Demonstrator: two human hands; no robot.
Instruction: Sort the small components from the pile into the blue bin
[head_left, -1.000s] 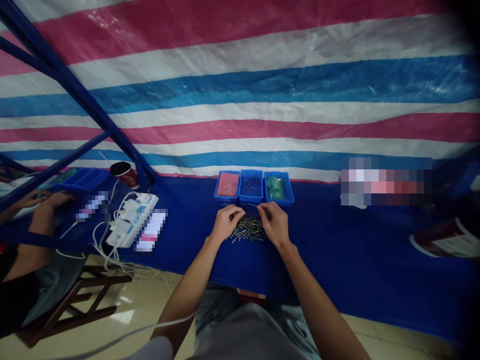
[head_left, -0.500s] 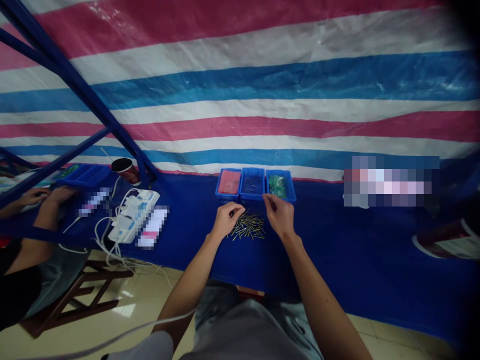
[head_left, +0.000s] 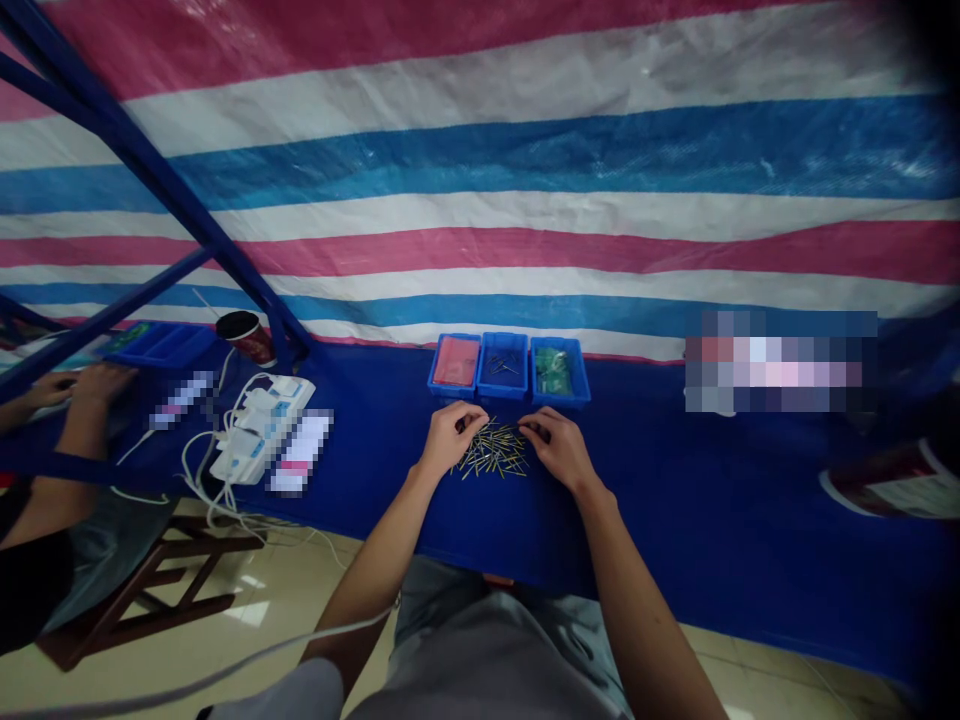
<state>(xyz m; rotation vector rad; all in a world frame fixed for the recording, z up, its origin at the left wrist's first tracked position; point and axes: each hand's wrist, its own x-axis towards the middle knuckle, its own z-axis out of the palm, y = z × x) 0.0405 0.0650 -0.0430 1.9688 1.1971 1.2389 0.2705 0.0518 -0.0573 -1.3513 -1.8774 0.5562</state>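
Two bare hands rest apart on a blue-covered tabletop [head_left: 675, 480]. The left hand [head_left: 450, 438] and the right hand [head_left: 559, 448] curl at either side of a loose pile of thin metal pins [head_left: 491, 450], and whether either pinches a pin cannot be told. Just beyond the pile stand three blue plastic trays [head_left: 502, 396], holding a pink sheet [head_left: 455, 362], a few dark pins [head_left: 502, 367] and green circuit boards [head_left: 553, 368]. Off to the left sit a white power strip [head_left: 262, 430] and a co-worker's hands [head_left: 101, 383]. A striped tarpaulin [head_left: 480, 150] hangs behind everything.
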